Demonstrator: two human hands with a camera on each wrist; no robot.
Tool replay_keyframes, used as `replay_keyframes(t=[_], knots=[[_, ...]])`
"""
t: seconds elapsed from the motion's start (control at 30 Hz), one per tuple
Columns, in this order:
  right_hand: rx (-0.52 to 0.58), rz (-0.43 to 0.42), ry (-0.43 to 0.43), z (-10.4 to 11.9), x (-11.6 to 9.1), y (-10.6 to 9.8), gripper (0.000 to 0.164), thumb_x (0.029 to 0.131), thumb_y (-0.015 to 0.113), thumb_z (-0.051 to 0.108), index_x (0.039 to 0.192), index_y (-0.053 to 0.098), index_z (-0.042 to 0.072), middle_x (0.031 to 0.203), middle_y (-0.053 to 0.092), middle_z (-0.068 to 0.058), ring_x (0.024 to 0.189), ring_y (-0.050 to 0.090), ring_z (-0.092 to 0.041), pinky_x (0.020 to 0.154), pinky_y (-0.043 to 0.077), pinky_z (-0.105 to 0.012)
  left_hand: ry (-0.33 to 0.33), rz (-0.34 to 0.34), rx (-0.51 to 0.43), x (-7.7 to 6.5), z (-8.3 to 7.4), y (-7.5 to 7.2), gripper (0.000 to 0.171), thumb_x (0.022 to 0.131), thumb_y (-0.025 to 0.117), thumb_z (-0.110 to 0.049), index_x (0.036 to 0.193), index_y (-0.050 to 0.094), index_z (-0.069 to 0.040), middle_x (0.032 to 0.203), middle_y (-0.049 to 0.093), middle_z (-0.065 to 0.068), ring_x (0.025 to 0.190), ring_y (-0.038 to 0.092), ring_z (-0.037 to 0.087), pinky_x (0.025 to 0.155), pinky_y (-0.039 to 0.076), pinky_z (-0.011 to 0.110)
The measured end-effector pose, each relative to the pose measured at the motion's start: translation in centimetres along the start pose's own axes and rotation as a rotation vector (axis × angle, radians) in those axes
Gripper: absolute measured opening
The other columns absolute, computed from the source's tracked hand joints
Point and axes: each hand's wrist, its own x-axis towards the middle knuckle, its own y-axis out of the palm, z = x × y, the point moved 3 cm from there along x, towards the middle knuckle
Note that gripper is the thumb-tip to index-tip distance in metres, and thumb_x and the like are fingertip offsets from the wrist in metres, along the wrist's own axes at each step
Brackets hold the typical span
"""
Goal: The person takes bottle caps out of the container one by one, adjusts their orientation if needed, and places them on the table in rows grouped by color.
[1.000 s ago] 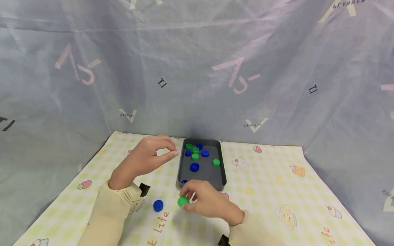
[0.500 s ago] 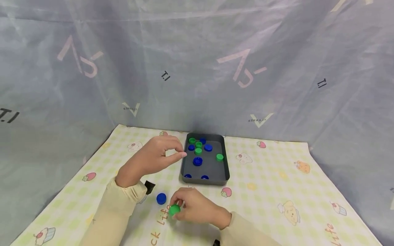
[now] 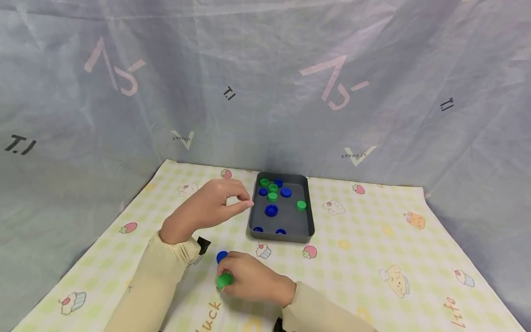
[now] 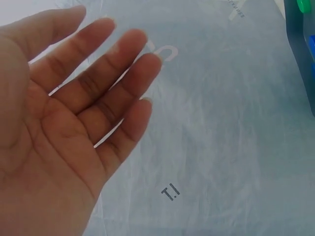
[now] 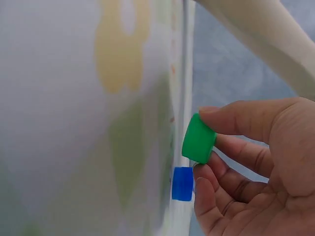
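My right hand (image 3: 253,278) pinches a green bottle cap (image 3: 224,281) between thumb and fingers, low over the tablecloth. Just beyond it, a blue bottle cap (image 3: 221,257) lies on the cloth, partly covered by the fingers in the head view. In the right wrist view the held green cap (image 5: 199,139) is tilted, with the blue cap (image 5: 182,184) close by. My left hand (image 3: 211,203) hovers left of the dark grey tray (image 3: 282,236), its fingertips overlapping the tray's left rim in the head view. The left wrist view shows that hand (image 4: 74,113) holding nothing, fingers loosely bent.
Inside the tray lie several green and blue caps, among them a green cap (image 3: 301,205) by the right wall and a blue cap (image 3: 271,210) near the middle. The checked tablecloth (image 3: 352,276) ends at a grey hanging curtain (image 3: 265,124) behind and on both sides.
My right hand has carried the green cap away from the tray's near edge, left and toward me, to beside the loose blue cap. The left hand keeps nearly the same pose beside the tray.
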Motion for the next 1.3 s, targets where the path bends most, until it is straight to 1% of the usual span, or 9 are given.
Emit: replay_keyframes(t=[0.07,0.17,0.27,0.3,0.43,0.6,0.73,1.03,1.3], knots=[[-0.014,0.022,-0.006,0.0,0.4,0.3,0.017,0.084,0.079,0.014,0.096,0.068,0.017,0.092,0.058,0.014,0.082,0.049,0.005,0.076,0.041,-0.008,-0.008,0.0,0.025,-0.1,0.1,-0.1,0.009,0.093,0.071,-0.012,0.085,0.071,-0.017,0.082,0.064,-0.011,0.063,0.049,0.002,0.109,0.039,0.046],[0.012,0.08,0.029,0.0,1.0,0.8,0.018,0.084,0.081,0.017,0.098,0.068,0.018,0.093,0.058,0.014,0.082,0.048,0.005,0.075,0.042,-0.009,-0.055,0.035,0.06,-0.2,0.2,-0.1,0.008,0.094,0.07,-0.015,0.086,0.071,-0.018,0.082,0.064,-0.011,0.066,0.051,0.002,0.094,0.049,0.036],[0.05,0.133,0.088,0.1,1.1,1.2,0.019,0.085,0.081,0.02,0.1,0.069,0.019,0.094,0.056,0.015,0.081,0.049,0.006,0.074,0.043,-0.011,-0.116,0.103,0.084,-0.4,0.5,0.1,0.008,0.095,0.069,-0.018,0.089,0.072,-0.018,0.086,0.065,-0.012,0.071,0.053,0.002,0.076,0.049,0.031],[0.061,0.143,0.104,0.0,1.1,1.3,0.02,0.085,0.081,0.021,0.1,0.068,0.019,0.094,0.056,0.015,0.08,0.049,0.006,0.073,0.043,-0.011,-0.134,0.124,0.088,-0.5,0.5,0.1,0.007,0.096,0.068,-0.019,0.09,0.072,-0.019,0.088,0.066,-0.012,0.072,0.054,0.002,0.072,0.048,0.03],[0.083,0.161,0.132,-0.1,1.1,1.5,0.021,0.085,0.081,0.022,0.101,0.067,0.019,0.095,0.054,0.014,0.08,0.048,0.005,0.073,0.044,-0.012,-0.181,0.176,0.094,-0.7,0.7,0.3,0.006,0.096,0.068,-0.02,0.092,0.073,-0.019,0.09,0.066,-0.011,0.075,0.056,0.003,0.073,0.049,0.03],[0.092,0.179,0.138,-0.1,1.2,1.6,0.022,0.087,0.08,0.023,0.102,0.065,0.02,0.096,0.053,0.013,0.081,0.048,0.004,0.073,0.044,-0.012,-0.222,0.202,0.113,-0.9,0.9,0.3,0.006,0.096,0.068,-0.021,0.095,0.073,-0.018,0.092,0.067,-0.01,0.078,0.058,0.005,0.076,0.05,0.031],[0.087,0.186,0.145,-0.1,1.3,1.6,0.022,0.087,0.08,0.023,0.103,0.065,0.02,0.096,0.053,0.013,0.081,0.048,0.004,0.073,0.044,-0.012,-0.224,0.204,0.114,-1.1,1.1,0.3,0.006,0.096,0.068,-0.021,0.095,0.073,-0.017,0.093,0.067,-0.01,0.079,0.059,0.005,0.076,0.05,0.032],[0.085,0.187,0.161,-0.2,1.2,1.5,0.024,0.086,0.08,0.025,0.104,0.065,0.02,0.097,0.054,0.013,0.08,0.049,0.004,0.074,0.043,-0.013,-0.271,0.229,0.107,-1.2,1.2,0.4,0.007,0.096,0.068,-0.022,0.097,0.073,-0.017,0.094,0.068,-0.009,0.079,0.059,0.005,0.076,0.051,0.032],[0.091,0.198,0.144,-0.3,1.3,1.5,0.025,0.085,0.081,0.027,0.103,0.065,0.02,0.095,0.053,0.014,0.08,0.048,0.004,0.073,0.043,-0.012,-0.293,0.253,0.09,-1.4,1.5,0.8,0.006,0.096,0.068,-0.022,0.096,0.073,-0.018,0.094,0.068,-0.009,0.084,0.061,0.007,0.079,0.052,0.034]])
